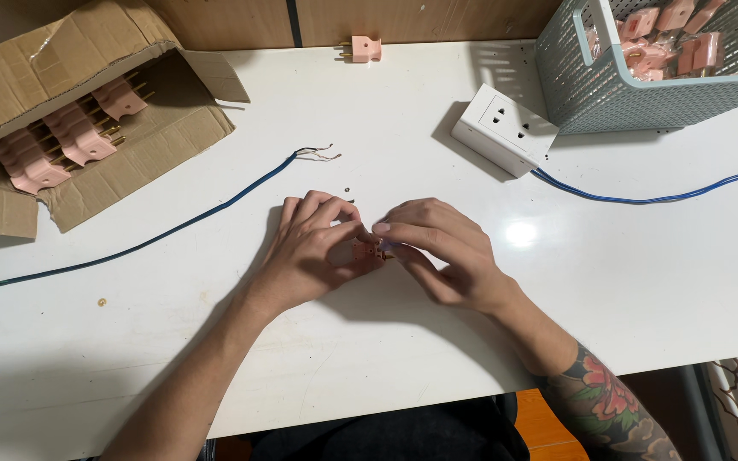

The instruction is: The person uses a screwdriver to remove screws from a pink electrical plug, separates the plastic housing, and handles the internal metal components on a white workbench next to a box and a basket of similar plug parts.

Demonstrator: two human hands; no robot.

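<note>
On the white table (557, 299), the left hand (309, 248) and right hand (442, 252) meet at the middle, pinching a small pink plastic plug piece (366, 249) between them. To the left lies an open brown cardboard box (87, 111) holding pink plugs (61, 141), with a thin blue cable (172, 229) running before it. Behind and to the right sits a white square socket block (506, 128), beside a grey-green slatted plastic basket (642, 85) holding what seem to be more plugs; a lone pink plug (366, 49) lies at the far edge.
</note>
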